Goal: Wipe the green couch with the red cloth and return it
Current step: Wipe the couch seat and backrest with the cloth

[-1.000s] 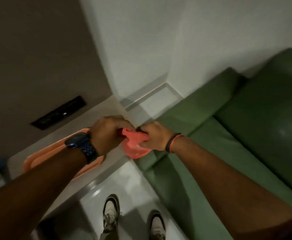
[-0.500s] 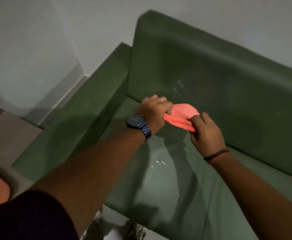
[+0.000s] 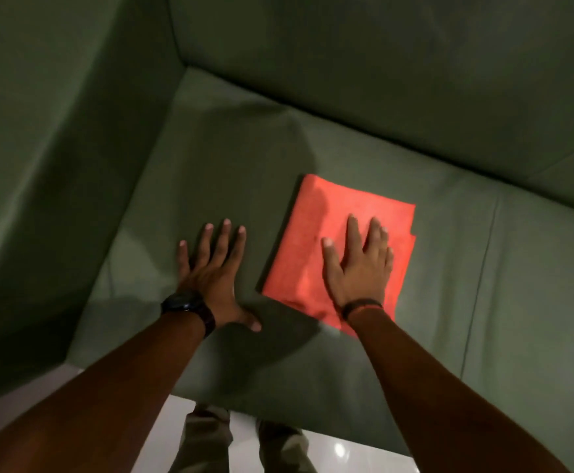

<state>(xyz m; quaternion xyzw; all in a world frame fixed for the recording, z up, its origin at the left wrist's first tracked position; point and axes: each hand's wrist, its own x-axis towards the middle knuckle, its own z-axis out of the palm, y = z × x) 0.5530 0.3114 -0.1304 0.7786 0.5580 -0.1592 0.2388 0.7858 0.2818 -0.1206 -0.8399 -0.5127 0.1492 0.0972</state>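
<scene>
Red cloth (image 3: 316, 240) spread flat on the seat cushion of the green couch (image 3: 210, 158), folded into a rough rectangle. Long axis running from the near edge of the seat up toward the backrest, tilted a little to the right at the far end. Right hand (image 3: 358, 264) laid palm-down on the cloth's right half, fingers extended and pointing toward the backrest, pressing rather than gripping. Left hand (image 3: 215, 274) flat on bare cushion just beside the cloth's left edge, fingers spread, grasping nothing, apart from the fabric. Dark watch (image 3: 190, 307) on the left wrist, thin band (image 3: 360, 306) on the right. No containers in view.
</scene>
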